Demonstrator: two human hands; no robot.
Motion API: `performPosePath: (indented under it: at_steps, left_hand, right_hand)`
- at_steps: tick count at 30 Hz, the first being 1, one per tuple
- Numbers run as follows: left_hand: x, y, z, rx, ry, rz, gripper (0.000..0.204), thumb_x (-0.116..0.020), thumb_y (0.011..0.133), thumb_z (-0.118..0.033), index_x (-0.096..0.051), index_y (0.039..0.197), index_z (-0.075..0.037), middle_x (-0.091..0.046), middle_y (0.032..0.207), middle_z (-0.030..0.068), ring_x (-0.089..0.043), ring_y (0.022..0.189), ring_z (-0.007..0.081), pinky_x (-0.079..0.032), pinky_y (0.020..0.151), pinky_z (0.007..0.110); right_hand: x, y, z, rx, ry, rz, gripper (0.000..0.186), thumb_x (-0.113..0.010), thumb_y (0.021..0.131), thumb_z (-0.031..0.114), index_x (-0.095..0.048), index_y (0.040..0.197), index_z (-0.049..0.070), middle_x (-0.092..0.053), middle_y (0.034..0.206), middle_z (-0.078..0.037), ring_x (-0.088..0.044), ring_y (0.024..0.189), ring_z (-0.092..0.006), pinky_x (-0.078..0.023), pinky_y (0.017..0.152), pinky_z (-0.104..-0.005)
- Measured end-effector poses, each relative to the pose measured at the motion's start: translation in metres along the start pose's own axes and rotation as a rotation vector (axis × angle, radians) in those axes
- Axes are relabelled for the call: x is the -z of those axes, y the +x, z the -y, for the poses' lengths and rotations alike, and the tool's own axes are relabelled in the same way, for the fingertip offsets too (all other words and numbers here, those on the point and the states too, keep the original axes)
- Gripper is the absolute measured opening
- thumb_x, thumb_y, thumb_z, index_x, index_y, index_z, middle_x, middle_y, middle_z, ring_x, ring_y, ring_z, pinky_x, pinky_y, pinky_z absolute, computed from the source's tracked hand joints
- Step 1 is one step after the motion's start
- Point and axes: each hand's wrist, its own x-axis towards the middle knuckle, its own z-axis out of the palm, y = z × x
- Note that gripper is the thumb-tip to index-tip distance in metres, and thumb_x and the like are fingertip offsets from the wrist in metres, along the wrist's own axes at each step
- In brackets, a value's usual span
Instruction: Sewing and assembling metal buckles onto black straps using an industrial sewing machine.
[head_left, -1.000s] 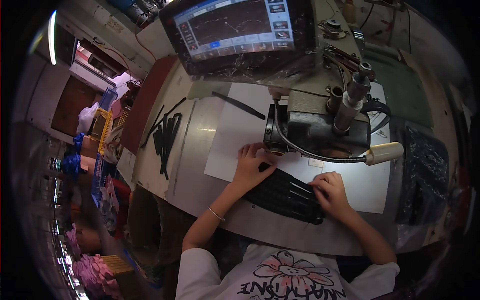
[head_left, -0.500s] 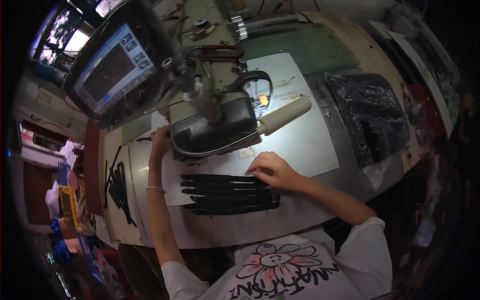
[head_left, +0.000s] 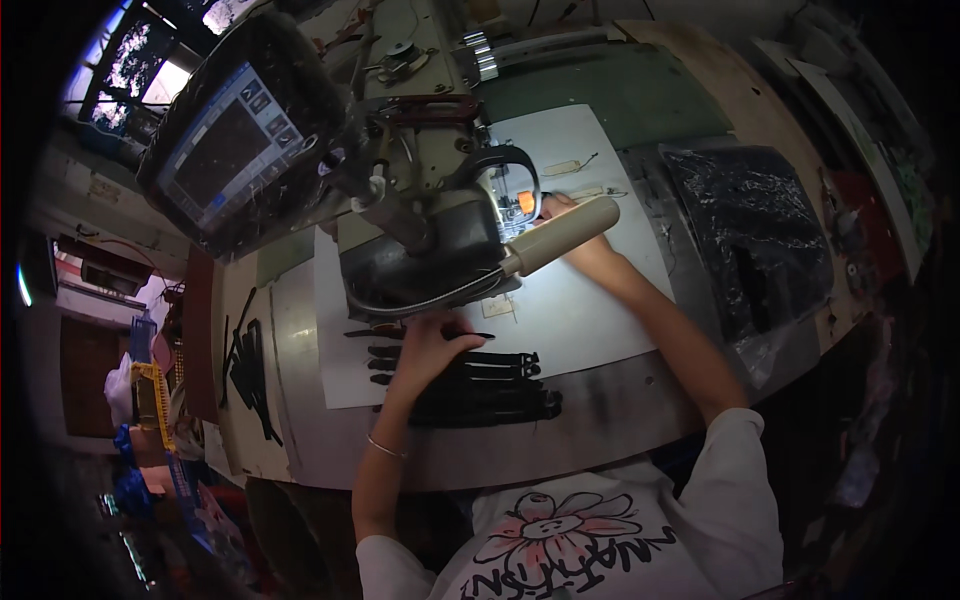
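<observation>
The lamp blocks part of the right hand, its grip unreadable! The left forearm hides stretches of black straps, and the lower edge crops the shirt.

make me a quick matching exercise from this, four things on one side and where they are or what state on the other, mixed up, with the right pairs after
Things
1. left hand
2. right hand
3. monitor
4. crinkled black package

Places and states
A. lying to the right of the white sheet
B. lit, at the upper left of the picture
C. partly hidden behind the cream cylinder
D. at the row of black strips nearest the person

Right pairs
1-D, 2-C, 3-B, 4-A
</observation>
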Motion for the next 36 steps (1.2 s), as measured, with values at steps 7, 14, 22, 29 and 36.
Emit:
performPosePath:
  at_steps: [7,14,22,29,36]
  left_hand:
    - [-0.031,-0.012,-0.035,0.034,-0.19,-0.096,0.018,-0.066,0.08,-0.014,-0.06,0.093,-0.004,-0.05,0.078,-0.0026,-0.044,0.065,0.0027,-0.037,0.061,0.016]
    - [-0.047,-0.003,-0.037,0.051,-0.848,0.051,0.013,-0.059,0.085,-0.012,-0.057,0.094,-0.002,-0.062,0.081,0.0008,-0.053,0.066,0.0029,-0.04,0.061,0.014]
    - [-0.035,-0.012,-0.037,0.106,-0.812,0.029,0.017,-0.064,0.082,-0.015,-0.062,0.088,0.001,-0.065,0.075,0.0048,-0.056,0.064,0.0037,-0.041,0.056,0.017]
    - [-0.044,-0.034,-0.04,0.102,-0.678,0.034,0.015,-0.063,0.082,-0.012,-0.065,0.087,0.002,-0.066,0.076,0.0054,-0.059,0.068,0.0064,-0.045,0.063,0.017]
    - [-0.015,-0.027,-0.026,-0.094,0.1,-0.278,0.02,-0.068,0.072,-0.019,-0.067,0.09,-0.01,-0.059,0.084,0.0019,-0.05,0.081,0.0185,-0.041,0.074,0.03]
  right_hand:
    - [0.035,-0.056,0.062,-0.377,0.735,0.301,0.013,-0.062,0.081,0.005,-0.059,0.091,-0.002,-0.059,0.074,-0.001,-0.056,0.066,-0.0043,-0.046,0.057,-0.0192]
    - [0.038,-0.081,0.1,-0.401,0.954,0.374,0.011,-0.056,0.085,0.001,-0.054,0.094,-0.003,-0.06,0.082,-0.006,-0.06,0.073,-0.0093,-0.049,0.066,-0.0209]
    - [0.033,-0.084,0.097,-0.436,1.173,0.439,0.014,-0.056,0.086,0.004,-0.053,0.097,-0.004,-0.061,0.087,-0.009,-0.06,0.075,-0.0106,-0.05,0.069,-0.0216]
    - [0.046,-0.087,0.107,-0.584,0.933,0.589,0.009,-0.061,0.082,0.005,-0.059,0.087,-0.003,-0.062,0.075,-0.006,-0.059,0.063,-0.0089,-0.048,0.056,-0.0202]
    - [0.045,-0.086,0.104,-0.594,0.747,0.6,0.007,-0.063,0.081,0.004,-0.06,0.084,-0.002,-0.06,0.071,-0.002,-0.056,0.057,-0.0059,-0.045,0.052,-0.0179]
